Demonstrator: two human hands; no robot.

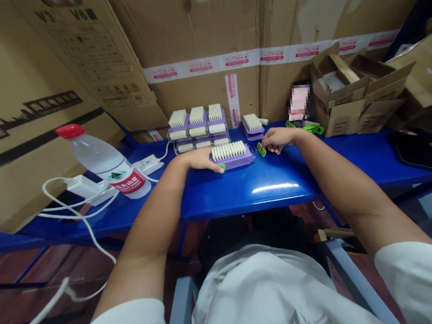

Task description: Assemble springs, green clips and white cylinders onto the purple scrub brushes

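A purple brush with white bristles (232, 154) lies on the blue shelf (276, 182) in front of me. My left hand (201, 159) rests against its left end, fingers closed along its side, with a small green part showing at the fingertips. My right hand (278, 139) is just right of the brush, pinching a small green piece (261, 150) on the shelf. Behind stands a stack of finished purple brushes (198, 127), and one more pair of brushes (252, 125) sits to the right of them.
A water bottle with a red cap (105, 162) lies at the left beside a white power strip (92, 186) and cables. Green parts (311, 127), open cardboard boxes (359, 95) and a dark tablet (417, 151) sit at the right. Cardboard walls stand behind.
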